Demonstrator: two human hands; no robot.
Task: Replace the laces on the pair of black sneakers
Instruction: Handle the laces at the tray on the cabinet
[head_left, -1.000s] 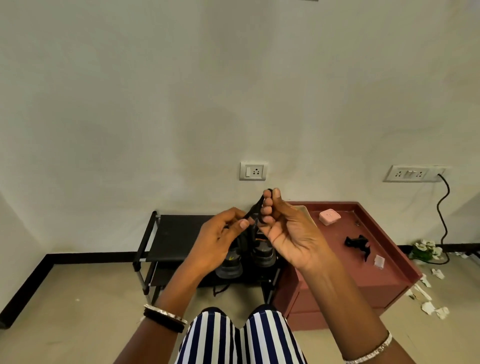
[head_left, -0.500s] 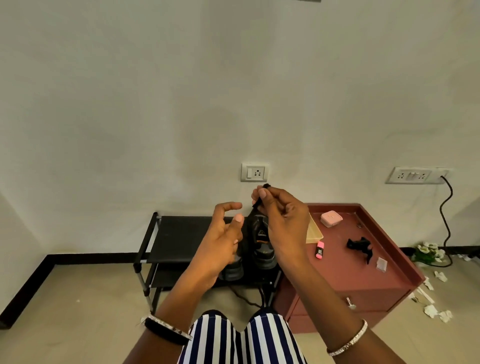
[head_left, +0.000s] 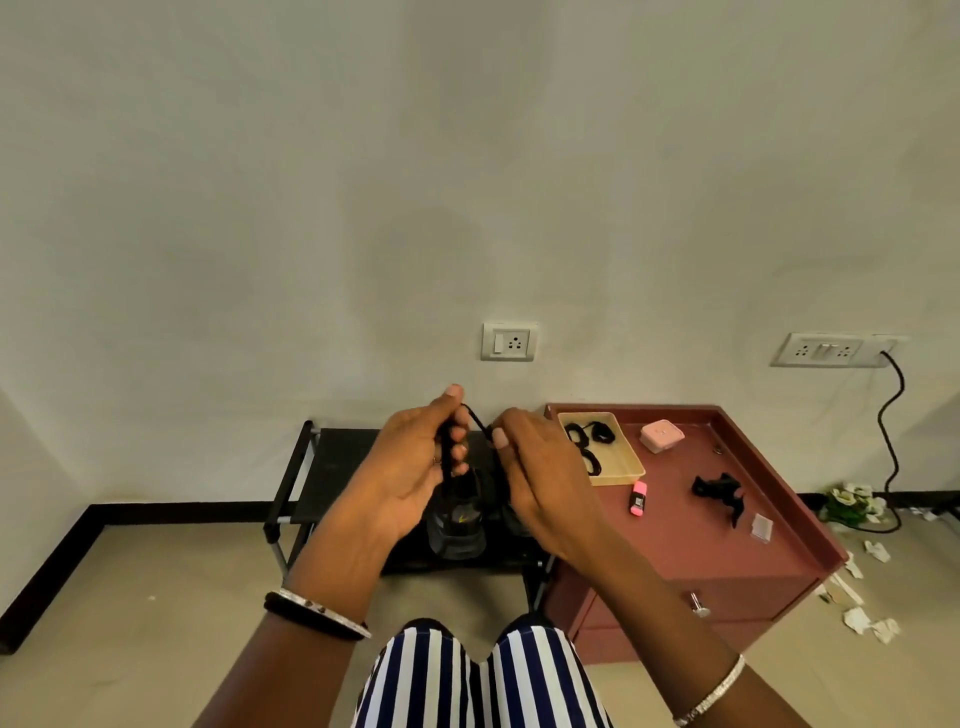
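Black lace (head_left: 476, 419) was stretched short between both hands, raised just above the sneakers. Left hand (head_left: 410, 470) had its fingers curled round the lace, thumb up at 12 o'clock, and a strand dropped through the fist toward the shoe below. Right hand (head_left: 543, 480), back to the camera, pinched the other end at its fingertips (head_left: 500, 437); the remaining fingers were loosely bent. The hands were near each other, not touching.

Black sneakers sat toe-forward on the top shelf of a black shoe rack (head_left: 337, 462), against the wall. Left sneaker (head_left: 457, 525) showed below the left hand; the other was mostly hidden behind the right hand.

At 3 o'clock of the rack was a maroon bench (head_left: 701, 566). On it, a beige tray (head_left: 632, 465) held coiled black laces (head_left: 592, 441) at the 11 o'clock corner, with a pink box (head_left: 661, 435) just beside the tray. A pink highlighter (head_left: 638, 498) lay at 6 o'clock of the tray and a black clip (head_left: 719, 491) mid-bench.

Striped trousers (head_left: 483, 675) were at 6 o'clock, with bangles on both wrists.
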